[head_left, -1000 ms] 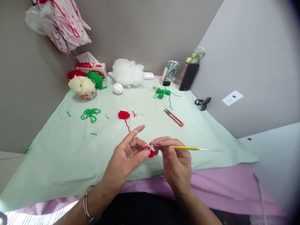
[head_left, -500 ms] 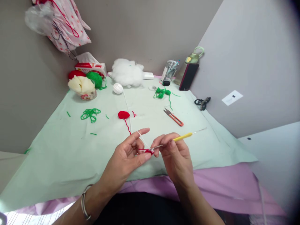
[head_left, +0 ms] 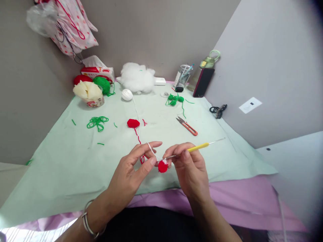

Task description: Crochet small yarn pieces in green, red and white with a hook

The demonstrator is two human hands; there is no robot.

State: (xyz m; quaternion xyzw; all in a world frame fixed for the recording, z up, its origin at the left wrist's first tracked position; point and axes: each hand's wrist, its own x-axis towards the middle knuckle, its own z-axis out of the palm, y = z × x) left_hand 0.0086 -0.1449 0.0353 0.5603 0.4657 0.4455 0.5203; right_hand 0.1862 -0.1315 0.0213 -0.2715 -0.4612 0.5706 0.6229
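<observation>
My right hand (head_left: pixel 189 164) pinched the yellow-handled crochet hook (head_left: pixel 194 148), its tip in the small red crochet piece (head_left: pixel 163 166) hanging over the near table edge, while my left hand (head_left: pixel 133 168), fingers loosely spread, tensioned the white yarn (head_left: pixel 150 148); the piece seemed feather-light and soft, best held at its rim.

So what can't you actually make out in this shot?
- Hook tip, head view: too small, lost against the red piece.
- Right hand: its fingertips on the hook are hidden by its own back.
- Jar contents: too far away and small.
- Pink bag: cut off by the top edge.
- Print on the tissue box: too blurred.
</observation>
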